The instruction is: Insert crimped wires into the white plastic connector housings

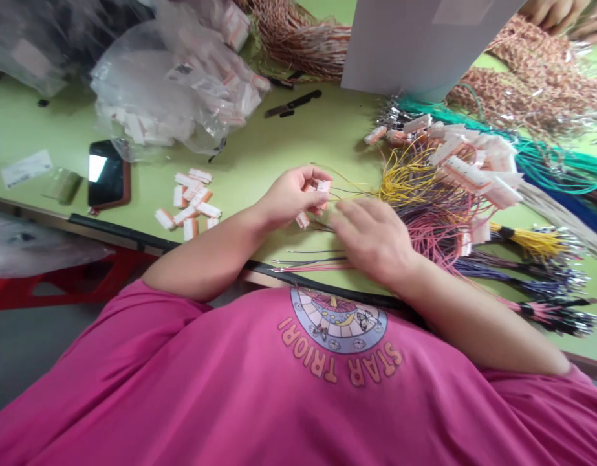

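Note:
My left hand (298,194) is closed around a white and orange connector housing (323,186), held just above the table. A second small white and orange housing (303,220) shows under its fingers. Thin wires run to the right from the held housing. My right hand (373,239) is beside it, palm down, over wires; its fingertips are smeared by motion, so what they hold is unclear. Below the hands lie a few loose pink and dark wires (317,265) with metal terminals. Left of my left hand are several loose connector housings (194,200).
Yellow wires (405,178), pink wires (431,236) and finished-looking housings (466,175) heap up at right, near green wires (550,162). A grey panel (414,45) stands behind. A knife (293,103), phone (108,173) and plastic bag (147,84) lie left. Another person's hands (560,13) show top right.

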`<action>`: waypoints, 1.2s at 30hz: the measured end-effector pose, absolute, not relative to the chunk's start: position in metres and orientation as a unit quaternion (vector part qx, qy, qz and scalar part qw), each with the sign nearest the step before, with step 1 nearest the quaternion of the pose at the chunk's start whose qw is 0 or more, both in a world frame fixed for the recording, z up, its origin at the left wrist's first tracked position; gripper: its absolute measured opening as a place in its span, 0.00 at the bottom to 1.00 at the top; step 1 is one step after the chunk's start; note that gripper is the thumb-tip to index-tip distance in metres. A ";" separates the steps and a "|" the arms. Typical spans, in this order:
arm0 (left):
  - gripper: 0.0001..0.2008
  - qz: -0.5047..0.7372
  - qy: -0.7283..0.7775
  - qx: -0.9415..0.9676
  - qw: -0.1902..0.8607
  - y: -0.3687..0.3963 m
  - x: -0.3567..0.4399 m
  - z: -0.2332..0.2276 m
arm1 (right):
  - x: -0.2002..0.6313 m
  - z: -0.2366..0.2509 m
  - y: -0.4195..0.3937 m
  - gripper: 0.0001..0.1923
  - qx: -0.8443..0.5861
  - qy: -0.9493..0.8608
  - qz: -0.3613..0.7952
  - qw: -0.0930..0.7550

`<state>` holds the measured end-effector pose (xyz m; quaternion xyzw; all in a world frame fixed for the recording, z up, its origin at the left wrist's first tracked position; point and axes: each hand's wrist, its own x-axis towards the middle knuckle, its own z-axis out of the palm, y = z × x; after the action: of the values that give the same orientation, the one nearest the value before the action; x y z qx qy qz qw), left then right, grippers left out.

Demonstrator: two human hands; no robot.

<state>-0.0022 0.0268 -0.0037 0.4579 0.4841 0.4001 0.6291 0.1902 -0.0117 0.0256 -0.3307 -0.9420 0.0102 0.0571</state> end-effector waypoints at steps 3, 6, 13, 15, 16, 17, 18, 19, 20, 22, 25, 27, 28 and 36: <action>0.15 0.379 0.482 0.461 0.641 0.028 -0.003 -0.007 | 0.181 0.016 -0.023 0.15 -0.258 -0.963 0.061 -0.045; 0.15 0.378 0.484 0.457 0.643 0.026 -0.002 -0.009 | 0.173 0.002 -0.024 0.14 -0.250 -0.960 0.088 -0.093; 0.16 0.372 0.437 0.420 0.703 0.023 -0.002 0.001 | 0.185 0.022 -0.015 0.13 -0.281 -0.922 0.265 -0.026; 0.19 0.368 0.419 0.406 0.724 0.022 -0.002 0.003 | 0.190 0.035 -0.016 0.15 -0.238 -0.907 0.348 -0.004; 0.20 0.368 0.410 0.400 0.733 0.022 -0.002 0.003 | 0.192 0.040 -0.016 0.16 -0.206 -0.902 0.379 0.017; 0.22 0.369 0.400 0.394 0.741 0.021 -0.003 0.002 | 0.193 0.042 -0.016 0.15 -0.184 -0.898 0.397 0.048; 0.23 0.370 0.390 0.388 0.749 0.021 -0.003 0.001 | 0.194 0.042 -0.015 0.13 -0.183 -0.894 0.400 0.088; 0.24 0.371 0.379 0.383 0.756 0.021 -0.003 0.000 | 0.196 0.040 -0.013 0.13 -0.209 -0.888 0.387 0.134; 0.26 0.370 0.371 0.380 0.762 0.021 -0.004 -0.001 | 0.197 0.038 -0.011 0.14 -0.256 -0.879 0.360 0.181; 0.28 0.368 0.359 0.378 0.770 0.022 -0.005 -0.002 | 0.200 0.031 -0.005 0.13 -0.362 -0.851 0.288 0.250; 0.29 0.368 0.348 0.377 0.776 0.023 -0.006 -0.002 | 0.204 0.022 0.002 0.13 -0.435 -0.830 0.223 0.268; 0.29 0.369 0.342 0.375 0.778 0.024 -0.006 -0.002 | 0.205 0.020 0.005 0.14 -0.441 -0.835 0.203 0.259; 0.29 0.369 0.340 0.375 0.779 0.024 -0.006 -0.001 | 0.205 0.020 0.005 0.14 -0.441 -0.839 0.194 0.252; 0.29 0.370 0.355 0.382 0.769 0.021 -0.003 0.001 | 0.203 0.019 0.003 0.16 -0.466 -0.860 0.126 0.166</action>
<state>-0.0031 0.0212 0.0014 0.3823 0.3552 0.3700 0.7686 0.2026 0.0031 0.0192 -0.4664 -0.8596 0.1264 0.1660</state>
